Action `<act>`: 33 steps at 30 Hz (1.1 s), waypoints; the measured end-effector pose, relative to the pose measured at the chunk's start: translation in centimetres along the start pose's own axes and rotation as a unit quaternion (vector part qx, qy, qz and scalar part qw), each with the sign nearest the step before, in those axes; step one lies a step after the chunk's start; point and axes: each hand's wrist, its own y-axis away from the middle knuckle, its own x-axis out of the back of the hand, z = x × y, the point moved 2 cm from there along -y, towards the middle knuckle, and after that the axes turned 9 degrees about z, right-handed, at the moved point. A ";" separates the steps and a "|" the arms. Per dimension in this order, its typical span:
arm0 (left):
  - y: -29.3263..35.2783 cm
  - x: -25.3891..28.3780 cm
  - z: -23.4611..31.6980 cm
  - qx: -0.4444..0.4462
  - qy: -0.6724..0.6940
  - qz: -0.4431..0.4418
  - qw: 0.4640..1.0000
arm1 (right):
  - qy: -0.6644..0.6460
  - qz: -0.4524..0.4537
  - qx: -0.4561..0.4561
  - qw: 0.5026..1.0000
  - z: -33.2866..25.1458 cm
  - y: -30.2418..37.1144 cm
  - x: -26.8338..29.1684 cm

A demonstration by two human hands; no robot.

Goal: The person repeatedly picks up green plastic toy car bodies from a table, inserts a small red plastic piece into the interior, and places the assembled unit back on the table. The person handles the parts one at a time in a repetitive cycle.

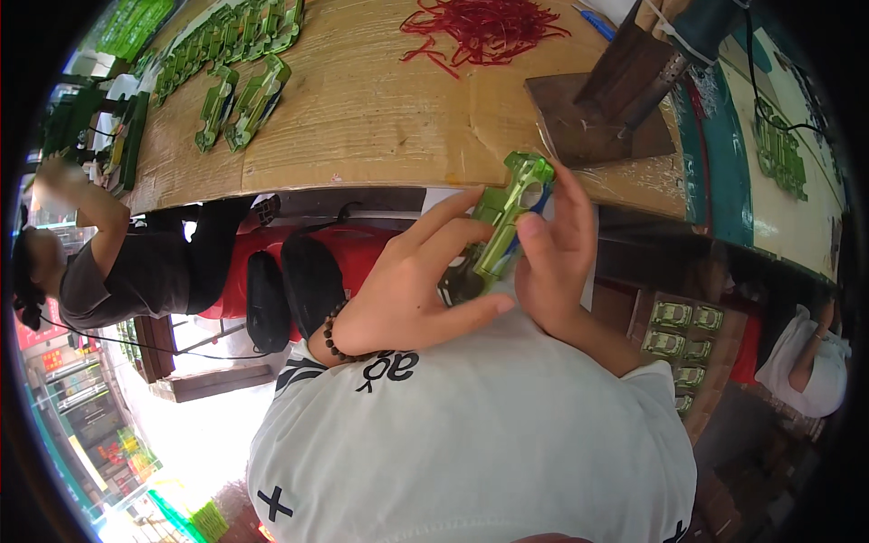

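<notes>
A shiny green plastic toy car body (502,228) is held tilted in front of my chest, just off the near table edge. It has blue along its right side, and its lower end is partly hidden by my fingers. My right hand (554,258) grips it from the right, with the thumb on its upper face and the fingers along its side. From the left, my left hand (421,281), with a beaded bracelet at the wrist, holds it with curled fingers. The left thumb stretches out below the car body.
Rows of green car bodies (226,45) stand at the table's far left, two more nearer. A pile of red strips (484,29) lies at the back. A metal stand (602,118) is at the right. A box of car bodies (688,348) sits low right. People sit on both sides.
</notes>
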 end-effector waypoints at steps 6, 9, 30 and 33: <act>-2.3 0.1 -0.3 0.021 0.200 -0.065 0.977 | -0.456 0.021 -0.373 0.808 -1.9 -1.3 4.7; -4.8 -1.9 -0.6 0.019 0.208 0.024 0.978 | -0.570 0.033 -0.422 0.704 -2.6 -2.7 4.8; -8.4 -5.4 -3.9 -0.072 0.437 -0.010 0.897 | -0.632 -0.091 -0.451 0.624 -3.3 -5.4 5.8; -8.6 -5.2 -4.1 -0.091 0.428 -0.014 0.899 | -0.638 -0.093 -0.456 0.614 -3.1 -5.5 5.8</act>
